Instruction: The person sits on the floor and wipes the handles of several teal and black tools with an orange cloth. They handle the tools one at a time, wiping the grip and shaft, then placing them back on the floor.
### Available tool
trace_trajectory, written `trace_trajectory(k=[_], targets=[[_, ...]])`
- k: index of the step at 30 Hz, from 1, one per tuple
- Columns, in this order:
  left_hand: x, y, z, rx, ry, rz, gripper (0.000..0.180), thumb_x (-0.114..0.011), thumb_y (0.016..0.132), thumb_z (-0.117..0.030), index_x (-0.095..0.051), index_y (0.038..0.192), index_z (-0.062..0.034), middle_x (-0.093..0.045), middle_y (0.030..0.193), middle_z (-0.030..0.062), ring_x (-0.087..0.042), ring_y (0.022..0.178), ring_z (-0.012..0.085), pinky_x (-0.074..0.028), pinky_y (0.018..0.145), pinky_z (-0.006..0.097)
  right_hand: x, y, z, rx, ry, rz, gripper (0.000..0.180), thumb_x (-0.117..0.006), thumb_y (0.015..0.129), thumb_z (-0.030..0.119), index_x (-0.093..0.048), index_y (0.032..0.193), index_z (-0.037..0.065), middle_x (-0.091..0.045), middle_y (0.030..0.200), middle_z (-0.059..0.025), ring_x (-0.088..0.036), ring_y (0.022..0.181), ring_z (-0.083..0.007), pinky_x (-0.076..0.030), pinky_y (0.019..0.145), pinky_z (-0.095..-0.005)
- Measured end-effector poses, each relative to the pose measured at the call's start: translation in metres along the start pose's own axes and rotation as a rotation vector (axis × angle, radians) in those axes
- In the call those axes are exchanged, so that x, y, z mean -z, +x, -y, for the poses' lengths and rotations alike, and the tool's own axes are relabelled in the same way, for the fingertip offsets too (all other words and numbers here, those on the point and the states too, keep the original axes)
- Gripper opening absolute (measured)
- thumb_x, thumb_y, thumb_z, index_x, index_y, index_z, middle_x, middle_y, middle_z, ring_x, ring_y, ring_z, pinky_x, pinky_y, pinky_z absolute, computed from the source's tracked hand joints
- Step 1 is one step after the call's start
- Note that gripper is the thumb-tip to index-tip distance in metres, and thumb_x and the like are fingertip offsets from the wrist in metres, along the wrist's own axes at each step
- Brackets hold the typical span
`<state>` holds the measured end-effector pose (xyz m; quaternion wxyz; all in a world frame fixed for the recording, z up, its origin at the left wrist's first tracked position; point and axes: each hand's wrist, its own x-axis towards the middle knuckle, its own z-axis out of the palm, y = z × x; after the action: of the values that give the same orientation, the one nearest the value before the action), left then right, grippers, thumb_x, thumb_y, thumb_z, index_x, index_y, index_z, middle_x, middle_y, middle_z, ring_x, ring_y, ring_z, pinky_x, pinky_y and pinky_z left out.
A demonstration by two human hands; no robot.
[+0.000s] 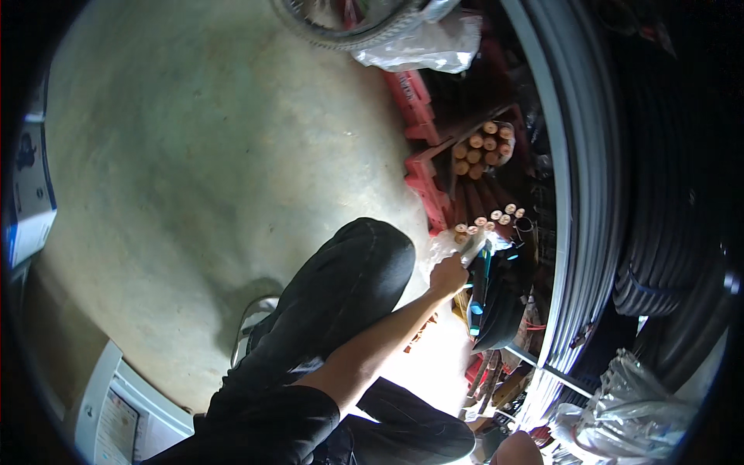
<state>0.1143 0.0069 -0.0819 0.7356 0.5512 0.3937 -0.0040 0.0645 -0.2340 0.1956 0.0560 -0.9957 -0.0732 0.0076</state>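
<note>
My left hand (448, 277) reaches forward and is closed like a fist beside the low storage rack. A pale, flat piece (471, 249) sticks out past its fingers; I cannot make out what it is. Just beyond lie round wooden rods (496, 219), their cut ends facing me. A second bundle of thicker rods (475, 157), partly wrapped in clear plastic, is farther off. To the right of the hand stands a black and teal tool (478, 298). At the lower edge a bit of bare skin, seemingly my right hand (518, 449), shows; its fingers are out of sight.
Red plastic crates (422, 182) edge the rack. Long grey pipes or tubing (577, 178) and black coiled hose (655, 232) fill the right side. A tyred wheel (341, 35) stands at the top, boxes (32, 186) at the left. Clear plastic bags (635, 411) lie lower right.
</note>
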Motion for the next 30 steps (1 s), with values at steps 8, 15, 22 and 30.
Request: trace_trajectory(k=[8,15,22,30], targets=[[0.000,0.016,0.008,-0.089,0.201,0.034,0.048,-0.056,0.080,-0.033,-0.054,0.118,-0.0038,-0.065,0.106,0.0263,-0.062,0.101,0.0442,-0.050,0.087,0.051,0.050,-0.013,-0.046,-0.057,0.170,-0.231,0.050,-0.066,0.084,0.026,-0.046,0.126,0.004,-0.055,0.117,-0.0193,-0.056,0.102,-0.0351,-0.046,0.087,-0.0434],[-0.022,0.034,0.034,-0.266,0.421,0.036,0.033,-0.044,0.097,-0.032,-0.051,0.115,-0.0049,-0.065,0.098,0.0281,-0.062,0.093,0.0466,-0.048,0.078,0.056,0.070,-0.035,-0.076,-0.109,0.265,-0.356,0.054,-0.065,0.085,0.027,-0.044,0.129,0.005,-0.053,0.121,-0.0202,-0.055,0.105,-0.0368,-0.046,0.089,-0.0443],[-0.023,0.016,0.038,-0.477,0.497,-0.143,0.015,-0.048,0.091,-0.012,-0.047,0.103,-0.0046,-0.063,0.090,0.0252,-0.060,0.090,0.0469,-0.046,0.075,0.057,0.063,-0.038,-0.088,-0.100,0.330,-0.397,0.058,-0.065,0.085,0.029,-0.042,0.132,0.005,-0.052,0.124,-0.0211,-0.054,0.108,-0.0385,-0.045,0.091,-0.0453],[0.005,0.033,0.037,-0.340,0.596,0.106,0.029,-0.055,0.090,-0.023,-0.048,0.110,-0.0042,-0.065,0.088,0.0216,-0.065,0.082,0.0375,-0.049,0.069,0.045,0.055,-0.011,-0.065,-0.029,0.391,-0.424,0.062,-0.064,0.085,0.031,-0.039,0.136,0.005,-0.050,0.128,-0.0221,-0.053,0.111,-0.0404,-0.044,0.094,-0.0463]])
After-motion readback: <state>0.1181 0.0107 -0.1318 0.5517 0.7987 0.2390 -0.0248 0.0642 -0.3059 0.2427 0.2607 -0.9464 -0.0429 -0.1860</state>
